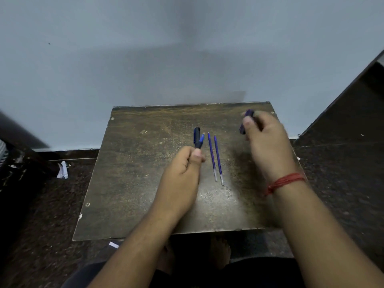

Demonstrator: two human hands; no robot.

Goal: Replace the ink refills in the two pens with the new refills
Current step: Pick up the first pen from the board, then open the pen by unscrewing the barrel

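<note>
No readable brand, label or writing on any item; pens too small/blurred to tell.

Left hand [184,163] curled round a dark blue pen [198,138], thumb on top. Pen's long axis runs roughly away from the person, slight tilt, free end pointing toward the wall [145,48]. Held just above the table [133,173], near centre.

Right hand [264,138] raised over the table's far right part, fingers pinching a purple-blue piece [246,121]. Motion-blurred, so can't tell if it's a whole pen or a part. Its axis is approx. upright-diagonal, top end leaning right/away.

Two refills [215,156] lie flat on the table btwn the hands, side by side, nearly parallel, close but apart. Long axes run near-far w/ slight lean; blue ink ends toward the wall, clear/grey ends toward the person. They sit just right of the left-hand pen, not touching it.

Red thread band [284,181] on the right wrist. Table is dark, scuffed wood, screw heads at corners, set against a grey wall. Paper scraps [63,170] on the dark floor [41,215] to the left. Bare feet visible under the table's near edge.
</note>
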